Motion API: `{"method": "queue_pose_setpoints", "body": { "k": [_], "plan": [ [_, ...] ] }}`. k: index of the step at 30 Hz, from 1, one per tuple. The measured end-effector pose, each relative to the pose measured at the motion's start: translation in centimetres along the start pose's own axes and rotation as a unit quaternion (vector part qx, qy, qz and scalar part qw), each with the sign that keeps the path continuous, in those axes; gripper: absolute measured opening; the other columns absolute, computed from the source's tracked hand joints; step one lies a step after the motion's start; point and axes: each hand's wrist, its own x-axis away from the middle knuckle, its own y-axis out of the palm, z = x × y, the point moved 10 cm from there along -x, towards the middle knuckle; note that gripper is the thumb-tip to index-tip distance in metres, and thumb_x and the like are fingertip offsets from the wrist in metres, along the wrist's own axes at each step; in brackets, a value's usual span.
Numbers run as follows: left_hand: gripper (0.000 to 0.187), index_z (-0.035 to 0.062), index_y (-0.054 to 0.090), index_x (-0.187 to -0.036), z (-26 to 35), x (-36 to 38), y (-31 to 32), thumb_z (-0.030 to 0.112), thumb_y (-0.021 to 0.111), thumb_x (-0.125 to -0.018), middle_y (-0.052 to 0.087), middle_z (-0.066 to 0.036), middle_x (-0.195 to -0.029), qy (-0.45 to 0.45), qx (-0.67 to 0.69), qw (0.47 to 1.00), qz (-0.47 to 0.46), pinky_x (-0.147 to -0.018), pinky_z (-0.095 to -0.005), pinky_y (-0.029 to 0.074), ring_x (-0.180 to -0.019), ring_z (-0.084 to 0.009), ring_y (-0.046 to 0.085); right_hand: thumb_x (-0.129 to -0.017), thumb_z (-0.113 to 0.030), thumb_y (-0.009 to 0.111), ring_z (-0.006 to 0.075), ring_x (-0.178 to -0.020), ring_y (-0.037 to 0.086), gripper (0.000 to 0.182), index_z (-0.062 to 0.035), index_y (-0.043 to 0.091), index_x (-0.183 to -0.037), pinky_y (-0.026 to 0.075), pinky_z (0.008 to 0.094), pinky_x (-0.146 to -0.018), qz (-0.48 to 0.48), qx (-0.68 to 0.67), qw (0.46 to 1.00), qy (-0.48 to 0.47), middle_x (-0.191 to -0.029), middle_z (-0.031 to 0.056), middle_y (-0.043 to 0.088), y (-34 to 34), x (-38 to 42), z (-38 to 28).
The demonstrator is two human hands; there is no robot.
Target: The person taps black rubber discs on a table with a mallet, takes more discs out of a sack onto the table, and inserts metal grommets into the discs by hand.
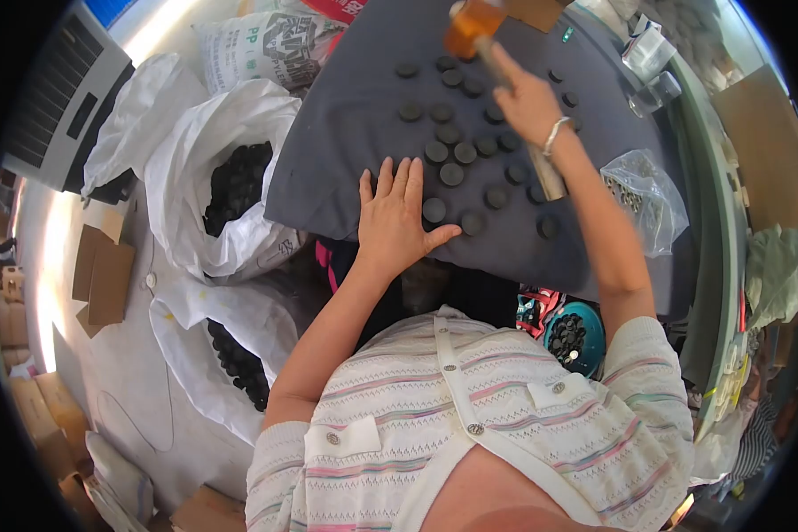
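The dark discs (pixel 452 152) sit in loose rows on the grey cloth (pixel 346 133) over the worktop, most of them mid-cloth, a few running toward its near edge. The right hand (pixel 528 102) is clamped round a mallet (pixel 472 25) handle, orange head raised over the far rows. The left hand (pixel 397 217) lies flat and spread at the near edge, thumb just beside one disc. I'd say the trick here is to bring the head down square on one disc at a time and keep those fingers well back. White sacks (pixel 230 186) of more discs stand off the left edge; a clear bag (pixel 647 191) lies to the right.
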Motion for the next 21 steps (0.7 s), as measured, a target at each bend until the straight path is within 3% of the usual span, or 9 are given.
{"method": "queue_pose_setpoints", "body": {
  "k": [3,6,7,10,11,14,15,17,21],
  "plan": [
    [0.105,-0.0066,0.039,-0.136,0.1,-0.2,-0.3,0.069,0.065,-0.069,0.049,-0.021,-0.134,0.009,-0.005,1.0,0.001,-0.108,-0.0568,0.025,-0.13,-0.0405,0.039,-0.085,-0.015,0.055,0.0401,-0.104,0.06,0.07,-0.023,0.027,-0.149,0.047,0.0457,-0.091,-0.119,0.072,0.987,0.078,-0.11,0.024,0.063,4.4,0.6,1.2],
    [0.105,-0.0067,0.039,-0.136,0.1,0.4,-0.1,0.069,0.065,-0.069,0.05,-0.021,-0.134,0.002,-0.002,1.0,-0.003,-0.108,-0.0572,0.025,-0.13,-0.0406,0.039,-0.085,-0.012,0.056,0.0353,-0.084,0.066,0.068,-0.0235,0.033,-0.148,0.051,0.0406,-0.081,-0.03,0.022,0.999,-0.012,-0.1,0.0234,0.066,4.2,-0.9,2.6],
    [0.105,-0.0067,0.039,-0.136,0.0,-0.1,-0.2,0.069,0.064,-0.069,0.05,-0.021,-0.134,0.003,-0.002,1.0,0.005,-0.108,-0.0574,0.025,-0.13,-0.0406,0.039,-0.086,-0.012,0.056,0.0227,-0.061,0.062,0.068,-0.0237,0.032,-0.148,0.053,0.0356,-0.066,-0.069,-0.009,0.997,0.046,-0.082,0.0156,0.064,3.5,-0.6,2.2],
    [0.105,-0.0067,0.039,-0.136,0.0,-0.1,-0.1,0.069,0.065,-0.068,0.05,-0.021,-0.134,0.008,-0.005,1.0,0.01,-0.108,-0.0573,0.025,-0.13,-0.0406,0.04,-0.086,-0.012,0.057,0.014,-0.05,0.052,0.068,-0.023,0.032,-0.149,0.051,0.0316,-0.056,-0.008,-0.052,0.998,0.023,-0.074,0.0101,0.058,0.5,-0.5,0.8],
    [0.105,-0.0067,0.039,-0.137,0.0,0.1,0.0,0.069,0.065,-0.068,0.05,-0.021,-0.134,0.003,-0.004,1.0,0.01,-0.108,-0.0571,0.025,-0.13,-0.0406,0.04,-0.086,-0.012,0.057,0.016,-0.053,0.056,0.069,-0.0223,0.031,-0.149,0.051,0.0321,-0.057,0.009,-0.039,0.999,0.004,-0.077,0.0113,0.061,0.0,-0.6,0.5],
    [0.106,-0.0068,0.039,-0.137,0.2,0.0,-0.1,0.068,0.066,-0.068,0.05,-0.021,-0.134,0.006,-0.004,1.0,0.005,-0.108,-0.0566,0.025,-0.13,-0.0403,0.04,-0.085,-0.015,0.055,0.0407,-0.1,0.061,0.065,-0.0168,0.034,-0.147,0.047,0.0439,-0.09,-0.082,0.074,0.993,0.044,-0.108,0.0246,0.064,4.0,0.4,1.3],
    [0.106,-0.0067,0.039,-0.137,0.2,0.0,-0.1,0.068,0.066,-0.067,0.05,-0.021,-0.134,0.008,-0.003,1.0,0.002,-0.108,-0.0565,0.025,-0.13,-0.0402,0.04,-0.084,-0.015,0.055,0.0407,-0.102,0.06,0.067,-0.0165,0.032,-0.147,0.046,0.0439,-0.092,-0.1,0.067,0.991,0.055,-0.109,0.0256,0.063,4.1,0.2,1.5],
    [0.106,-0.0067,0.039,-0.137,0.0,0.3,-0.2,0.068,0.067,-0.067,0.05,-0.02,-0.135,0.002,-0.003,1.0,-0.005,-0.108,-0.0563,0.025,-0.131,-0.04,0.039,-0.084,-0.014,0.057,0.0328,-0.079,0.062,0.067,-0.0188,0.034,-0.147,0.051,0.0387,-0.076,-0.077,0.012,0.996,0.05,-0.098,0.0232,0.064,2.9,-0.6,1.7],
    [0.106,-0.0065,0.039,-0.137,-0.2,0.0,0.1,0.067,0.068,-0.067,0.049,-0.02,-0.136,-0.005,0.0,1.0,-0.002,-0.108,-0.0563,0.025,-0.131,-0.0401,0.039,-0.084,-0.013,0.058,0.035,-0.076,0.064,0.067,-0.0196,0.035,-0.146,0.053,0.0391,-0.076,-0.004,-0.007,1.0,0.022,-0.097,0.0232,0.065,0.6,-0.1,0.5]
  ]
}}
